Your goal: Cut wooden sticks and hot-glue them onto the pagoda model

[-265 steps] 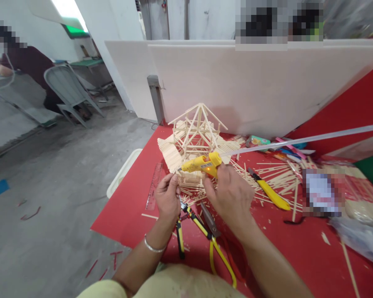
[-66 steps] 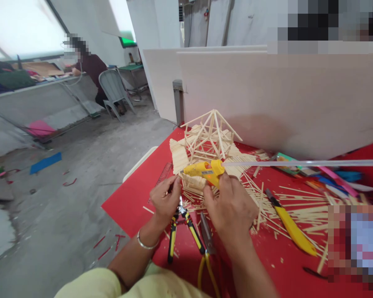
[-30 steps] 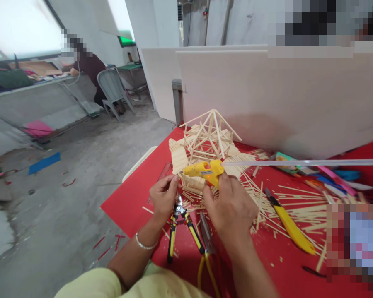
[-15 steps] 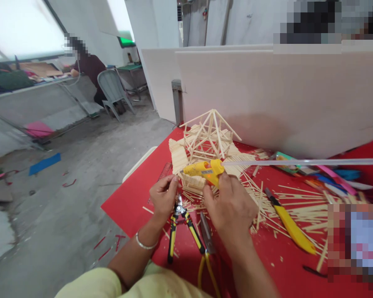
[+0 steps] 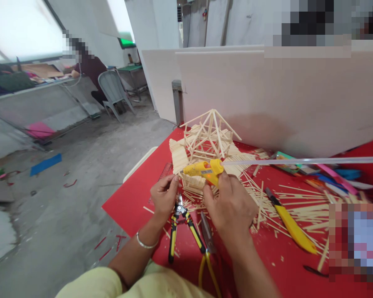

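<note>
Glue gun (image 5: 202,169) is held by right hand (image 5: 233,203); left hand (image 5: 164,193) is pinched, any contents hidden.

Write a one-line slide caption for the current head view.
Right hand holds a yellow glue gun, its nozzle near the left hand, before a wooden-stick model on a red tabletop.

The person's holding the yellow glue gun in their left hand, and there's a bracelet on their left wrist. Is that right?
Not quite: the head view shows the yellow glue gun in the right hand, not the left hand. The bracelet is on the left wrist, as you said.
</note>
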Action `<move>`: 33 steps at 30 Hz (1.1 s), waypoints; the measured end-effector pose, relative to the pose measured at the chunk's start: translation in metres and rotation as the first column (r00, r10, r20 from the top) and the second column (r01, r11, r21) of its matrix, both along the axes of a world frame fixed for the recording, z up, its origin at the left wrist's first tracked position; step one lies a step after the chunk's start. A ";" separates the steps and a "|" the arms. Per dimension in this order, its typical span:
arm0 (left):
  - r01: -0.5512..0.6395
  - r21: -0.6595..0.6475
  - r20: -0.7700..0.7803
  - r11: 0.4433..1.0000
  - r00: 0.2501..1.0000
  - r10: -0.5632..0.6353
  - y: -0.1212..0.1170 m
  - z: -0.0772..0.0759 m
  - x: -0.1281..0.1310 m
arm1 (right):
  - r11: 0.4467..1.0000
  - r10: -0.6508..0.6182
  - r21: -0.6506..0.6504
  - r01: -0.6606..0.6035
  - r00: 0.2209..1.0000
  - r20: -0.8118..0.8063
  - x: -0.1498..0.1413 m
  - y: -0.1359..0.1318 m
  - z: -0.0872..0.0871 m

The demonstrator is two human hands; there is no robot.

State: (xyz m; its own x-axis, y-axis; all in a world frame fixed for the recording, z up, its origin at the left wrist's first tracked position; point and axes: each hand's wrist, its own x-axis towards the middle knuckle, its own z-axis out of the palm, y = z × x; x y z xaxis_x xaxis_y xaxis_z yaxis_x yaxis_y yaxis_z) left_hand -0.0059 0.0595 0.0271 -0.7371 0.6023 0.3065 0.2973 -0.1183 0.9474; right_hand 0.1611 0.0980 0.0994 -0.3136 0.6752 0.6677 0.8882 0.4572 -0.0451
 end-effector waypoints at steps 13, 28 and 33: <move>0.024 0.017 -0.001 1.000 1.000 -0.024 0.001 0.001 0.000 | 1.000 -0.004 -0.009 0.004 1.000 0.003 0.001 0.000 0.000; 0.039 0.120 -0.207 0.992 0.978 -0.014 -0.039 0.011 -0.021 | 0.962 -0.267 -0.073 0.264 0.963 -0.029 0.038 -0.036 -0.003; 0.214 0.012 -0.200 0.977 0.958 -0.207 -0.052 -0.016 -0.022 | 0.870 -0.458 -0.190 0.455 0.888 0.031 0.076 -0.086 -0.021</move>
